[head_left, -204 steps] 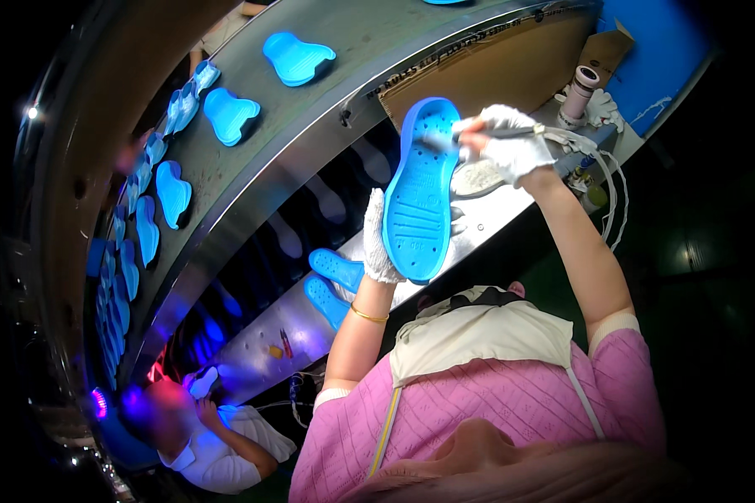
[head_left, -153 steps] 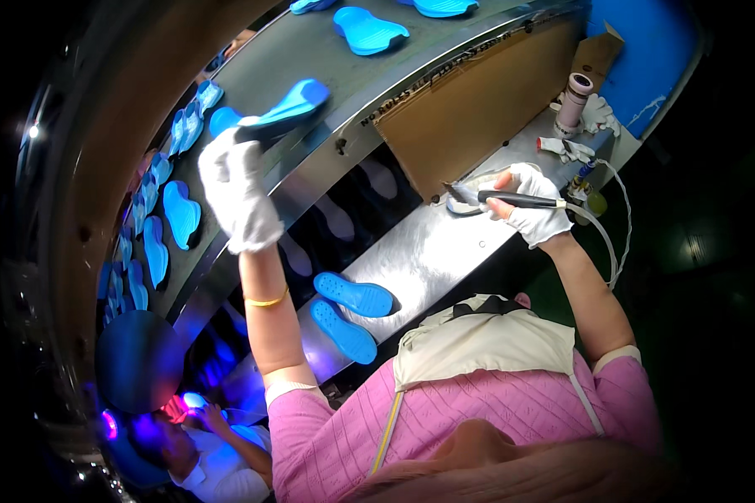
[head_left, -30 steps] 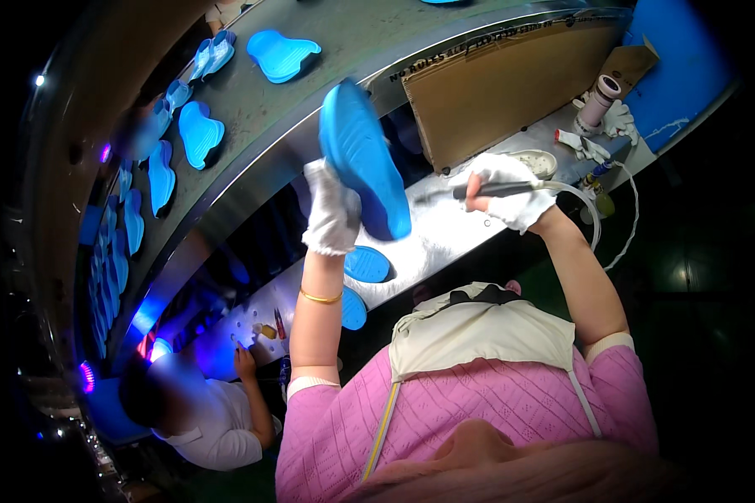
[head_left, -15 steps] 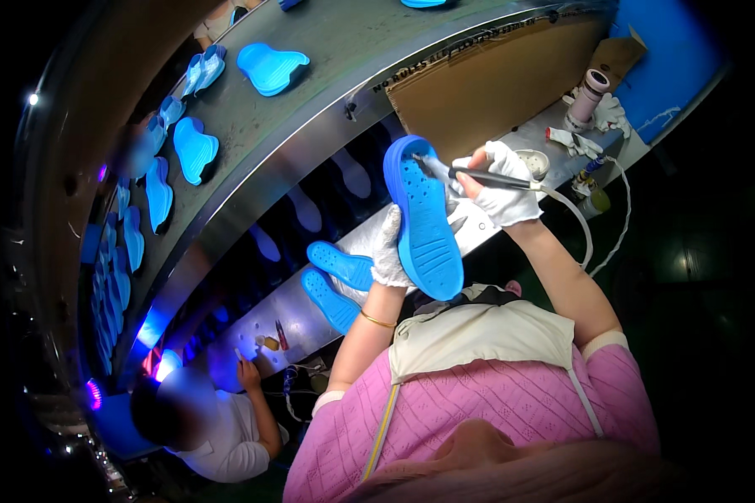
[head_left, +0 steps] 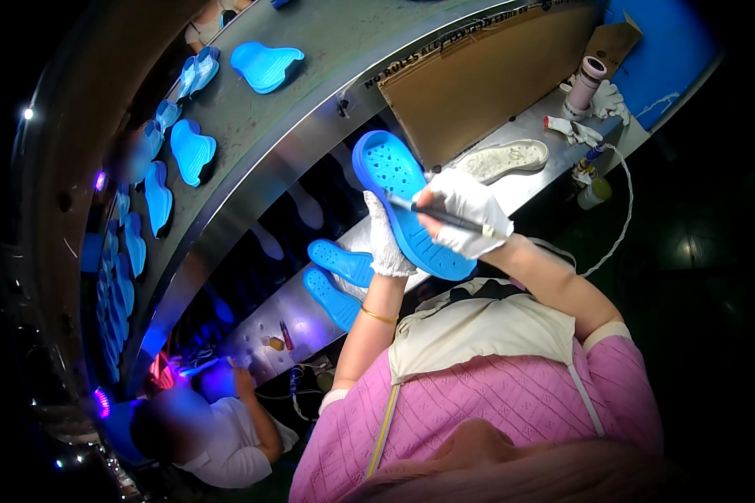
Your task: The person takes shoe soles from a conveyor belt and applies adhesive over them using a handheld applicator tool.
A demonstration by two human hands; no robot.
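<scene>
Gripping a blue sole (head_left: 411, 230) above the metal bench (head_left: 516, 191) with the gloved left hand (head_left: 384, 239), fingers mostly out of sight behind it. Pinching a black-handled tool (head_left: 445, 215) in the gloved right hand (head_left: 470, 214) over the sole's inner face, partly blocking the view. Can't tell about tip contact, way too blurry. Also half-covering two other blue soles (head_left: 340, 261) with the left hand and arm.

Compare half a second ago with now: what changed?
The right hand moved left and toward the body, taking the brush from the far end of the blue sole toward its left edge. The left hand still holds the sole; two other soles lie unmoved.
</scene>
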